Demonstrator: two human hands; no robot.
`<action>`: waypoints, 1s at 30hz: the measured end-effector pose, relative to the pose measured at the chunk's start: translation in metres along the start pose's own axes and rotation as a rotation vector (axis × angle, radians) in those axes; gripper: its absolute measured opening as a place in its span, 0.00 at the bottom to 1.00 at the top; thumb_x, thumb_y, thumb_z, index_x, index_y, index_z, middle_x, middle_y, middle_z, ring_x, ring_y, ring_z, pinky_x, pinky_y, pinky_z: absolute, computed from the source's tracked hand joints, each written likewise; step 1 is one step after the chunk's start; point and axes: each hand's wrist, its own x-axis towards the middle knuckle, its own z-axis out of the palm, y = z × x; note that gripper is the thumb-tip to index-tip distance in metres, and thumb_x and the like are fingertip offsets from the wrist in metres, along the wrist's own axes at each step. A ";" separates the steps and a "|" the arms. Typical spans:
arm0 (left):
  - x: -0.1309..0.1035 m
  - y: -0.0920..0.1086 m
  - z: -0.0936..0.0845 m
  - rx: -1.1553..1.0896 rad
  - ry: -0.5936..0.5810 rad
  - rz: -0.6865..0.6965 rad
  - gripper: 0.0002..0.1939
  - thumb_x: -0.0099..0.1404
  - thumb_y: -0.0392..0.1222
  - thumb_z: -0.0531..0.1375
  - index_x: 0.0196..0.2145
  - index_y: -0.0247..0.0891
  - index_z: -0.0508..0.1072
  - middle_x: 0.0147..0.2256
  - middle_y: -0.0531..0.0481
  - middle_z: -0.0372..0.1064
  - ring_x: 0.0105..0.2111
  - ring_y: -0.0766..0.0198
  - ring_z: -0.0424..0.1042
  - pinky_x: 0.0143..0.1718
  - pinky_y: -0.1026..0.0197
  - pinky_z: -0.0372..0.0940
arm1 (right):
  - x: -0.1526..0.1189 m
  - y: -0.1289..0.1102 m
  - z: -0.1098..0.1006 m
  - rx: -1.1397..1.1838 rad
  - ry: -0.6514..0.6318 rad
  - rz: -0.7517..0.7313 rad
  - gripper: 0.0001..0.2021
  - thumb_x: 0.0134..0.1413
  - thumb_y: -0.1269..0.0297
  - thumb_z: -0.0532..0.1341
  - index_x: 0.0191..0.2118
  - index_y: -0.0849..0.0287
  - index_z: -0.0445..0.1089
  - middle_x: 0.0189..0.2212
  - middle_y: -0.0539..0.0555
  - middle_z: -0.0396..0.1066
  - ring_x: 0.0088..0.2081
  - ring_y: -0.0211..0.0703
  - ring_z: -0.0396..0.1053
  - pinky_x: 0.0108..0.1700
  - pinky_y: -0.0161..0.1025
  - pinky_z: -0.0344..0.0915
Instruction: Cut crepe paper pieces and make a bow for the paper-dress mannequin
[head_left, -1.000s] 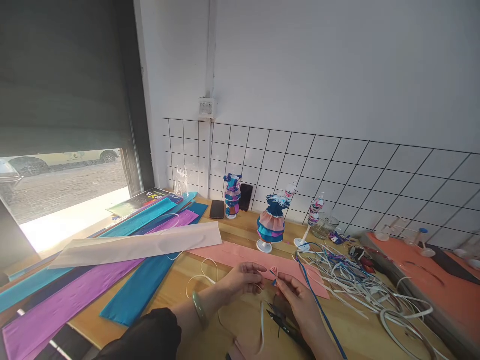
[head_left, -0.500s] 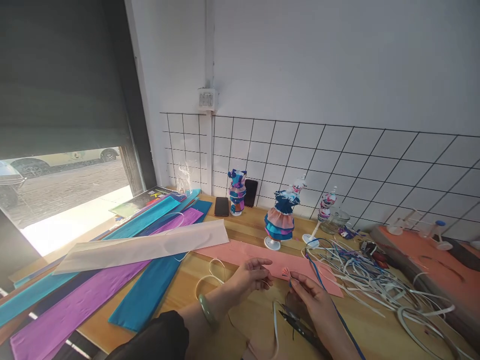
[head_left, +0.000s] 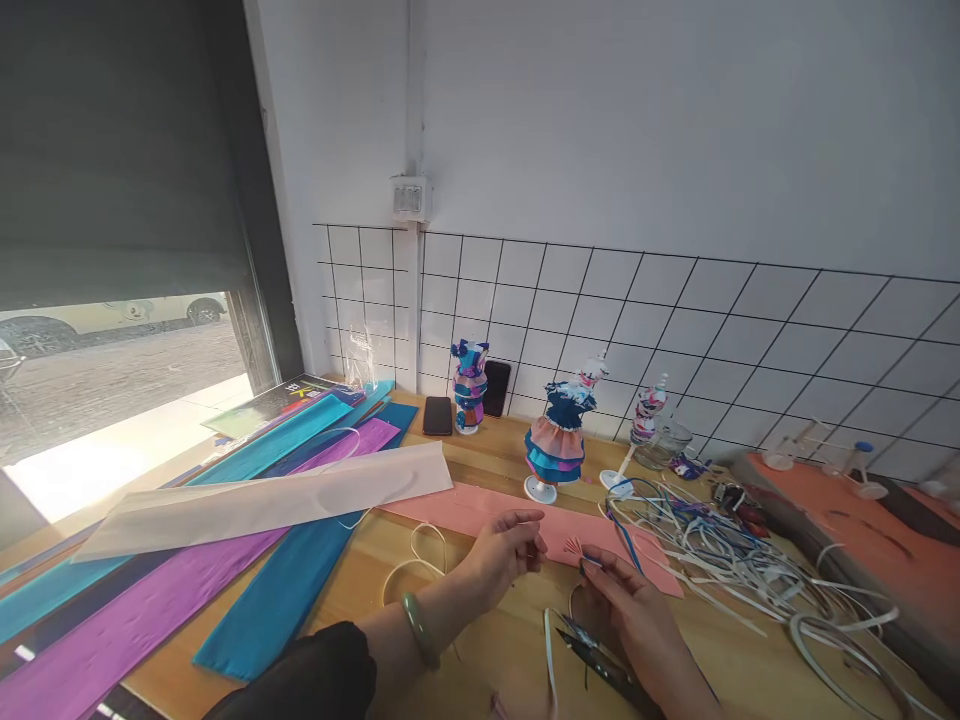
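Note:
Thumb and fingers of my right hand pinch a small bunch of gathered pink paper or cloth, its pleats fanning out at the top. To its left my left hand is closed with curled fingers; anything in them is too small or hidden to make out. A pair of dark-bladed scissors shows beneath my right hand; I cannot tell whether it rests on the table or in the palm. A long pink strip lies flat behind both hands.
White, purple and blue strips overlap on the left. Several small layered dress figures stand on white bases at the back. Tangled white and blue cords spread to the right. Two phones are near the wall grid.
The view has shifted slightly. My right hand keeps its pinch on the pink bunch, which now fans out more visibly. The left hand's fingers are curled a little more.

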 end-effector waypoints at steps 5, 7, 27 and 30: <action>0.028 0.016 0.021 -0.118 0.050 0.008 0.15 0.46 0.42 0.66 0.30 0.31 0.71 0.19 0.53 0.62 0.19 0.73 0.60 0.23 0.67 0.52 | 0.004 0.000 -0.006 0.172 0.030 0.022 0.16 0.31 0.57 0.72 0.32 0.55 0.76 0.27 0.49 0.74 0.26 0.36 0.66 0.29 0.33 0.65; 0.043 0.018 0.028 -0.140 0.052 0.010 0.14 0.46 0.41 0.67 0.30 0.31 0.72 0.19 0.54 0.61 0.19 0.74 0.58 0.21 0.69 0.50 | 0.006 0.000 -0.007 0.218 0.031 0.039 0.16 0.31 0.59 0.72 0.32 0.55 0.76 0.27 0.49 0.74 0.26 0.35 0.66 0.29 0.32 0.65; 0.089 0.015 0.033 -0.275 0.075 -0.023 0.13 0.44 0.37 0.67 0.24 0.33 0.65 0.15 0.56 0.60 0.14 0.77 0.53 0.16 0.71 0.43 | -0.001 -0.009 0.006 0.056 0.083 0.098 0.17 0.27 0.56 0.72 0.31 0.54 0.77 0.29 0.48 0.73 0.26 0.36 0.65 0.30 0.33 0.65; 0.092 0.014 0.032 -0.295 0.067 -0.034 0.12 0.46 0.35 0.66 0.26 0.33 0.66 0.16 0.56 0.60 0.14 0.78 0.53 0.15 0.72 0.43 | -0.002 -0.008 0.007 0.028 0.092 0.102 0.18 0.27 0.56 0.72 0.31 0.54 0.76 0.25 0.48 0.72 0.25 0.36 0.65 0.29 0.33 0.64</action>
